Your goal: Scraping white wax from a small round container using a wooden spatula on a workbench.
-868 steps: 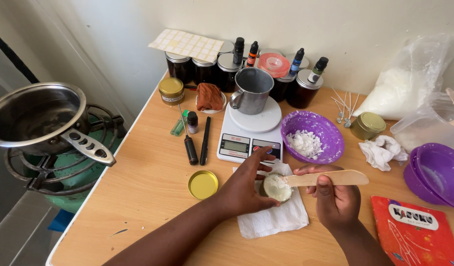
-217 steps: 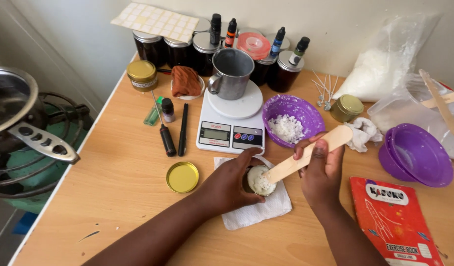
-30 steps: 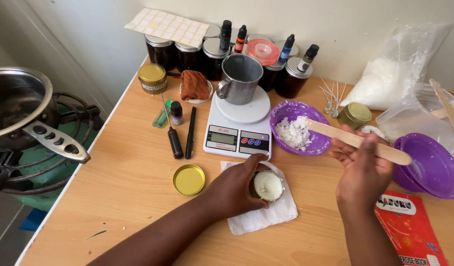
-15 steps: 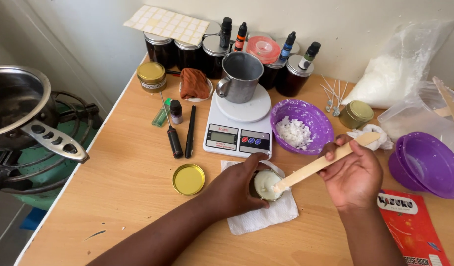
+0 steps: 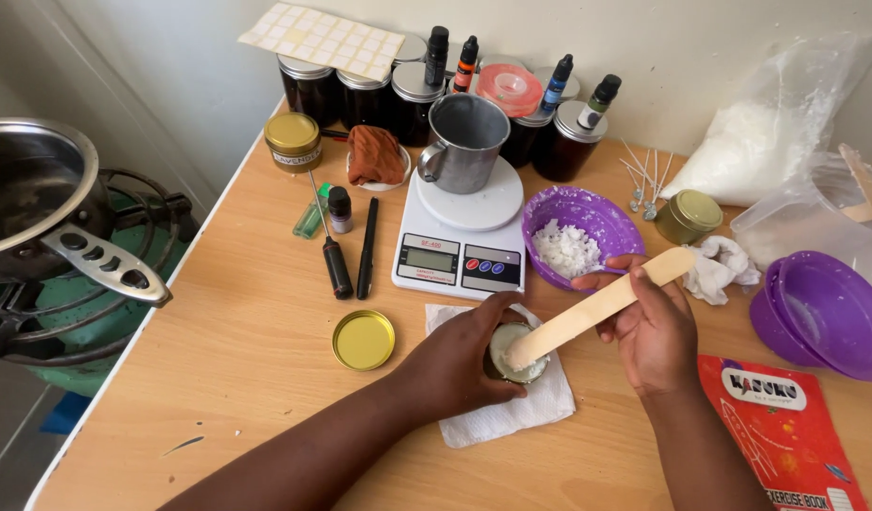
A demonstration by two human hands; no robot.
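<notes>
Head view: left hand [image 5: 455, 364] grips tin [image 5: 514, 352] (wax-filled), right hand [image 5: 650, 326] presses stick [image 5: 597, 308] in.

light: soft, even daylight | shadows: faint | focus: sharp | glare: slight on pan [image 5: 29, 189] | edges: wide-angle bowing

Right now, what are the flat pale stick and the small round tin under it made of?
Flat pale stick, held by the right hand: looks like unfinished wood, matte with faint grain. Small round tin, gripped by the left hand: probably metal, its rim glinting, filled with white wax-like mass.

Both hands [image 5: 455, 364] and forearms are bare, with no sleeves or jewellery.
</notes>
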